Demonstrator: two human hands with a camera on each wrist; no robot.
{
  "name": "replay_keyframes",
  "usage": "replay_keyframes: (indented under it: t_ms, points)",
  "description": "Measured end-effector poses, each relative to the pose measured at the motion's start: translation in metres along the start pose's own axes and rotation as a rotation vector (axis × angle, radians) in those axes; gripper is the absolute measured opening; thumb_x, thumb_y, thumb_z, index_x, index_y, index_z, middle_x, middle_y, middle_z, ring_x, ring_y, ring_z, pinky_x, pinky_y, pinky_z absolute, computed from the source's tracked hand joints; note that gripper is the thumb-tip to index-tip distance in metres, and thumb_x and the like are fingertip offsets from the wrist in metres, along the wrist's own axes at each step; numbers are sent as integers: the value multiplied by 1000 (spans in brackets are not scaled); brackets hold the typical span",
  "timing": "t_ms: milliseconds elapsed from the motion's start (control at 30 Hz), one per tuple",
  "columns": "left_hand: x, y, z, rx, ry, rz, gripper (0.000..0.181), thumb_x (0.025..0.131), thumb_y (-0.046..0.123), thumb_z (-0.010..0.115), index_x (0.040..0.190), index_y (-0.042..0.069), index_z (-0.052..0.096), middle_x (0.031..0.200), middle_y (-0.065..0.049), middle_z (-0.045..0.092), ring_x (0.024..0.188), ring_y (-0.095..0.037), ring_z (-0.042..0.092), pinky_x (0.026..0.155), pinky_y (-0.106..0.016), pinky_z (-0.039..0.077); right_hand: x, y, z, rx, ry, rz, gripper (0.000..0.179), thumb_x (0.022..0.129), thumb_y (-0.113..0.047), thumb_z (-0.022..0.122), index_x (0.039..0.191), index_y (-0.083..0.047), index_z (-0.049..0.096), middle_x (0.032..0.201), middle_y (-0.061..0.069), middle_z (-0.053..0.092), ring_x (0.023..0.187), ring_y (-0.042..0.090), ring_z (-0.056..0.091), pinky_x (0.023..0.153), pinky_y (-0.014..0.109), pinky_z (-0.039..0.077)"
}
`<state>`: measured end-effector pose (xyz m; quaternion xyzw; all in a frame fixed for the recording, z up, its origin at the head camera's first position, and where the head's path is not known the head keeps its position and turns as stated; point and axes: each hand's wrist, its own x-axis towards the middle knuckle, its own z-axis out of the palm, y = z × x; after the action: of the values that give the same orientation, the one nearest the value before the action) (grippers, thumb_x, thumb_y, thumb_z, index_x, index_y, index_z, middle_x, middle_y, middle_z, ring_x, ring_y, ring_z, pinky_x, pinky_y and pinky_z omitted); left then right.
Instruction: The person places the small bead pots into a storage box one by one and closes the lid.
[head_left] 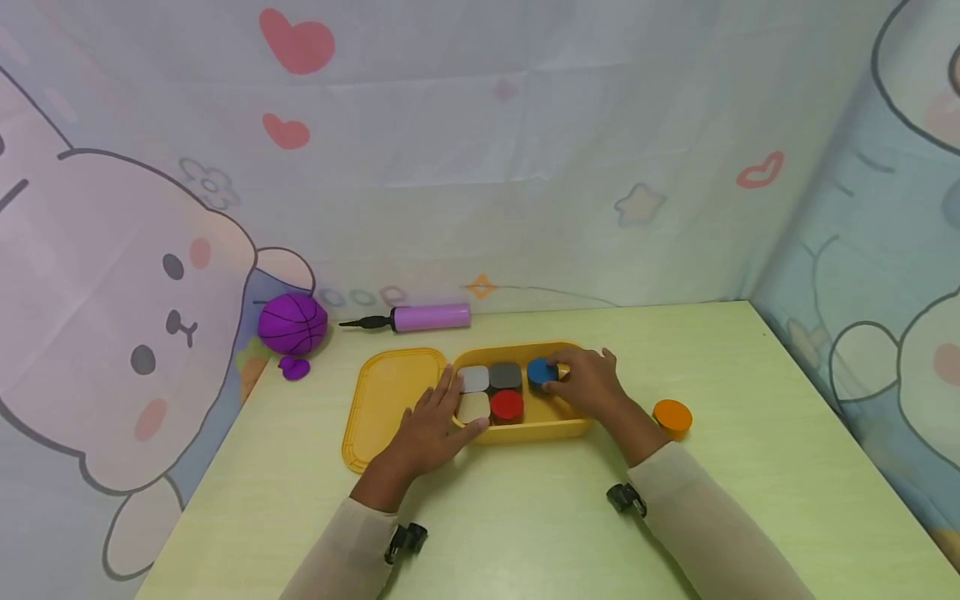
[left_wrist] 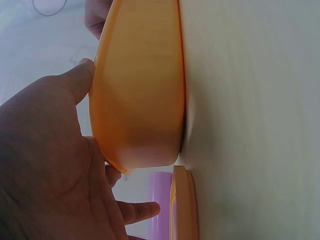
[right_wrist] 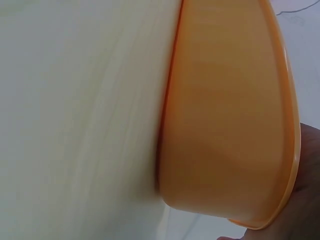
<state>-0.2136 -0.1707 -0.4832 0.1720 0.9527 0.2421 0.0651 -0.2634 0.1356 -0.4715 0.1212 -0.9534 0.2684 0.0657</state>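
A yellow plastic box (head_left: 542, 432) stands on the table, holding several small lidded tubs: a white one (head_left: 474, 379), a grey one (head_left: 506, 376), a cream one (head_left: 473, 408) and a red one (head_left: 507, 406). With thumb and fingers, my right hand (head_left: 588, 382) pinches a blue tub (head_left: 541, 373) inside the box, right of the grey one. My left hand (head_left: 429, 433) rests on the box's left rim, its fingers straight and spread; the left wrist view shows the thumb against the rim (left_wrist: 95, 75). An orange tub (head_left: 672, 418) stands on the table beside my right forearm.
A yellow lid (head_left: 393, 400) lies left of the box, partly under my left hand. Along the back are a purple ball (head_left: 293, 324), a small purple duck (head_left: 294, 368) and a purple hand pump (head_left: 431, 317). A printed cloth (head_left: 465, 167) hangs behind the table.
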Motion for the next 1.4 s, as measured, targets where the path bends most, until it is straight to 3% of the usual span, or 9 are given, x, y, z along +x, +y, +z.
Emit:
replay_keyframes:
  t_ms: [100, 333, 833, 1000, 1267, 1400]
  points:
    - [0, -2, 1, 5, 0, 5, 98, 106, 73, 49, 178, 20, 10, 187, 1, 0, 169, -49, 19, 125, -86, 15, 1, 1, 2, -11, -22, 11, 41, 93, -25, 90, 130, -9, 80, 133, 13, 80, 122, 39, 76, 123, 83, 22]
    - [2, -4, 1, -10, -8, 1, 98, 106, 73, 49, 178, 21, 10, 187, 2, -1, 169, -49, 17, 126, -86, 13, 3, -1, 4, 4, -57, 35, 39, 93, -24, 90, 129, -11, 81, 126, 12, 82, 104, 28, 82, 122, 83, 21]
    - [3, -6, 1, -20, -10, 1, 98, 105, 73, 50, 178, 19, 12, 187, 2, -1, 169, -49, 17, 126, -85, 12, 3, 0, 4, 67, -58, 56, 34, 94, -20, 88, 126, -12, 82, 105, 8, 86, 118, 36, 79, 118, 79, 27]
    - [3, -6, 1, -20, -10, 2, 98, 105, 73, 50, 178, 19, 11, 187, 2, -1, 169, -49, 17, 126, -85, 12, -1, 1, 0, 162, 24, 63, 34, 95, -21, 86, 126, -9, 81, 103, 11, 86, 111, 35, 81, 118, 78, 26]
    - [4, -7, 2, -2, -9, -3, 99, 105, 75, 49, 178, 19, 11, 187, 3, -1, 170, -48, 18, 126, -85, 13, -9, 4, -5, 249, 290, 52, 24, 98, -17, 83, 117, -1, 81, 107, 19, 84, 105, 42, 78, 114, 73, 28]
    - [4, -6, 1, 0, -12, -2, 99, 105, 75, 49, 178, 19, 11, 187, 3, -2, 169, -48, 18, 126, -85, 14, -14, 9, -11, 316, 323, 46, 24, 98, -15, 83, 116, 0, 81, 109, 21, 83, 106, 43, 76, 115, 77, 26]
